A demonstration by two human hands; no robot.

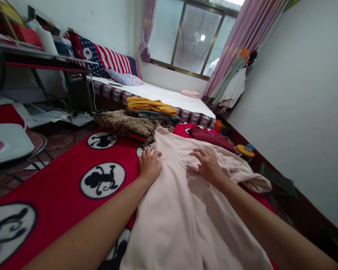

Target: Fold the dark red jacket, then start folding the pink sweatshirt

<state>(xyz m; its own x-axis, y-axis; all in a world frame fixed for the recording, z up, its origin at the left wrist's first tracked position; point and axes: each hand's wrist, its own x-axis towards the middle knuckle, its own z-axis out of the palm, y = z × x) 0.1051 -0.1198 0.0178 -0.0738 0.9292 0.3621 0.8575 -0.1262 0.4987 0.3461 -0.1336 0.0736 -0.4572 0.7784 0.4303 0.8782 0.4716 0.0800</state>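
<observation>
A pale pink garment [169, 210] with a long sleeve lies spread over a red blanket with round monkey prints [59, 191]. My left hand [150, 165] rests on the garment's left edge, its fingers slightly bent and apart. Toward the sleeve side, my right hand [208, 165] lies over the cloth with fingers spread. Neither hand visibly grips the fabric. The sleeve reaches out to the right, and the garment's near end runs out of view at the bottom.
Beyond the garment sit a brown patterned folded garment [126, 122], a mustard folded garment [150, 106] and dark red clothing [211, 138]. A bed [157, 92] stands behind. At left are a cluttered desk [45, 62] and a white chair [11, 144]; at right, a yellow stool [245, 150].
</observation>
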